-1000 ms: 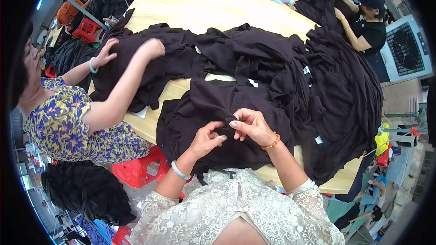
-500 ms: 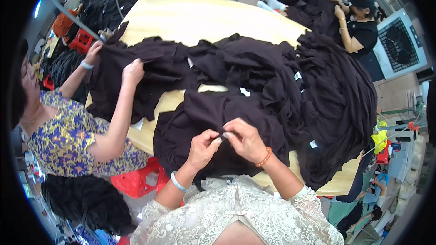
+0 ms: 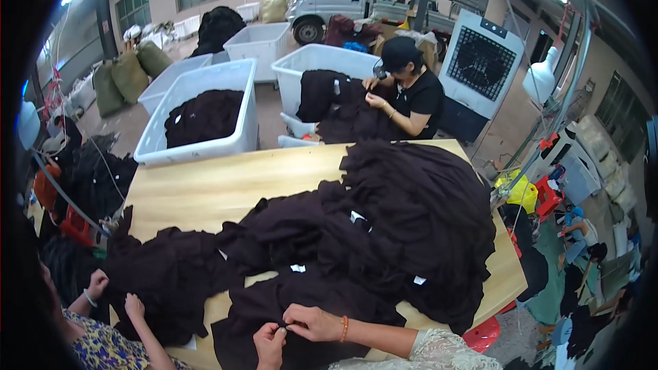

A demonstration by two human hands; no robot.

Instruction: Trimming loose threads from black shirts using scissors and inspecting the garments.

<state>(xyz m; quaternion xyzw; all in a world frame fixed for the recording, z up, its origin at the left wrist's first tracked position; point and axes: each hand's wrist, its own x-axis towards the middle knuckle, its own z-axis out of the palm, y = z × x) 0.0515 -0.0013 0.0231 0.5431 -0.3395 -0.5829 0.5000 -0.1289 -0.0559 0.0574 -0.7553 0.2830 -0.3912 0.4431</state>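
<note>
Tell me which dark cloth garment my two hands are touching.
The dark brown cloth garment at the near edge of the pale wooden table; your left hand and right hand pinch it, not those beside or beyond it.

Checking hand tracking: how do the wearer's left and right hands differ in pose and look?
Pose: the left hand points up the picture; the right hand points leftward.
Look: the right hand has an orange bead bracelet at its wrist; the left hand shows none in view.
Shared: both have fingertips pinched at the dark cloth, close together.
</note>
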